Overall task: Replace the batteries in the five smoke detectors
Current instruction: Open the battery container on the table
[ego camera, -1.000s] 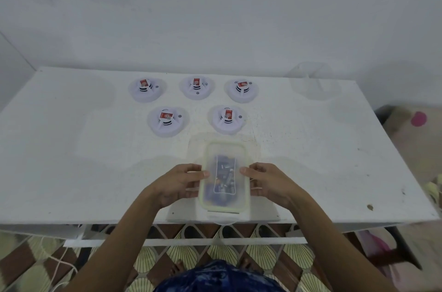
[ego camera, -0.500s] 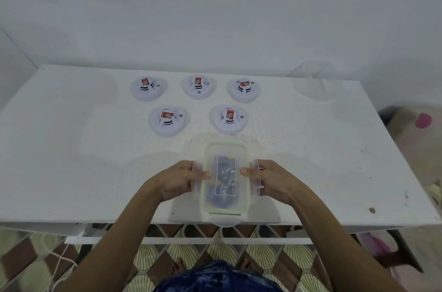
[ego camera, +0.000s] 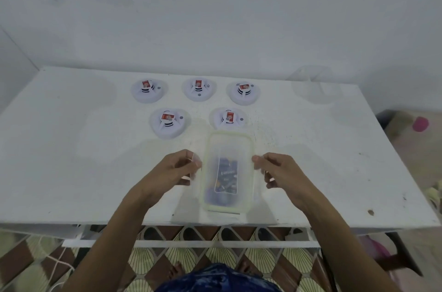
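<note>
Nearest, at the front edge of the table [ego camera: 71, 160], we list 1 clear lidded box [ego camera: 227, 148], its long side running away from us, with batteries [ego camera: 227, 177] visible through the lid. Our left hand [ego camera: 174, 169] pinches the clip on the box's left side, fingers curled. Our right hand [ego camera: 279, 171] pinches the clip on its right side likewise. Beyond the box we count 5 detectors [ego camera: 228, 119], each with a red label on top: 2 in a near row, the right one just behind the box, and 3 in a far row. At the far right we note 1 clear tub [ego camera: 311, 86], well apart from the rest.
</note>
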The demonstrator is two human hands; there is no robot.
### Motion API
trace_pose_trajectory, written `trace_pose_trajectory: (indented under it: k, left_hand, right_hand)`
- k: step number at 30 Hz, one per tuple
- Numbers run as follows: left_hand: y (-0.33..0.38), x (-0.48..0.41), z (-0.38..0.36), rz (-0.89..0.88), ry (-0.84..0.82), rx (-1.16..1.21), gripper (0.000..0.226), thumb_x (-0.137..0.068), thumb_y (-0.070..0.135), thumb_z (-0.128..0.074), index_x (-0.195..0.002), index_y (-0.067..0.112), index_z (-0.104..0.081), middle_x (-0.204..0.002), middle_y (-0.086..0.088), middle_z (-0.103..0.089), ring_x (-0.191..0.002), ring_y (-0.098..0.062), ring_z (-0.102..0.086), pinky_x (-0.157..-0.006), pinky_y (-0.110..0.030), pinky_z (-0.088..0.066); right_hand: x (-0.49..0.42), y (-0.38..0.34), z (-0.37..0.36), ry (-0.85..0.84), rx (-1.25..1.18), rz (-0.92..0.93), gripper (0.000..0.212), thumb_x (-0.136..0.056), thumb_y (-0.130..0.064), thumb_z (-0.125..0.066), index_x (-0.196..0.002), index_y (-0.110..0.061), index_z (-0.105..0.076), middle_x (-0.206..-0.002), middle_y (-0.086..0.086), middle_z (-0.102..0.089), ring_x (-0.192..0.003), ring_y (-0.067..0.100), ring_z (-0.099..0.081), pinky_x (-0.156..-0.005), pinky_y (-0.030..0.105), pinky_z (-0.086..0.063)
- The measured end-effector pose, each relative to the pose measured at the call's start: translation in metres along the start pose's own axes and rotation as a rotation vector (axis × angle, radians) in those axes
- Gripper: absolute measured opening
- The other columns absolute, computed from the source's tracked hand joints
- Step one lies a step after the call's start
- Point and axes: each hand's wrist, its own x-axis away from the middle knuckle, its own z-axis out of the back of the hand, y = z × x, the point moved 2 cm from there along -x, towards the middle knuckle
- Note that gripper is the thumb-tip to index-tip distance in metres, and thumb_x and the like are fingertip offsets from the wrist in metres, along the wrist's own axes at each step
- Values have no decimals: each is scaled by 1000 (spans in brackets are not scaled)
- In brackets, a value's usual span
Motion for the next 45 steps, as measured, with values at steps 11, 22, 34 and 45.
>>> trace_pose_trajectory:
  k: [11, 22, 34, 45]
  left_hand:
    - [44, 15, -3, -311, 188, 25, 13, -90, 25, -58, -92, 25, -72, -91, -24, -54, -71, -19, -55, -71, -32, -50]
    - [19, 7, -21, -303, 188, 74, 36, -93, -11, -38, -101, 10, -66, -103, 0, -70, -102, -27, -66, -80, -32, -53]
    - [-22, -7, -28, 17, 332, -193, 34, -92, 28, -61, -125, 31, -51, -119, 3, -60, -100, -11, -62, -70, -29, -58]
    - [-16, -30, -56, 38, 277, -287, 31, -92, 21, -61, -123, 24, -59, -110, -2, -65, -89, -12, -68, -59, -36, -61]
  right_hand:
    - [34, -44, 7, -150, -441, 142, 4, -93, -16, -54, -96, -15, -57, -104, 18, -69, -80, 32, -65, -70, 45, -54]
    - [23, -19, -19, 7, -659, 20, 51, -85, 0, -65, -126, -22, -42, -93, 17, -62, -74, 26, -63, -79, 51, -55]
    - [19, -5, 0, -28, -535, 26, 35, -91, -5, -59, -123, -15, -49, -100, 17, -72, -88, 35, -70, -72, 42, -57]
    - [10, 17, 54, -10, -536, 50, 31, -94, -8, -55, -124, -16, -50, -103, 18, -70, -87, 35, -69, -70, 45, -56]
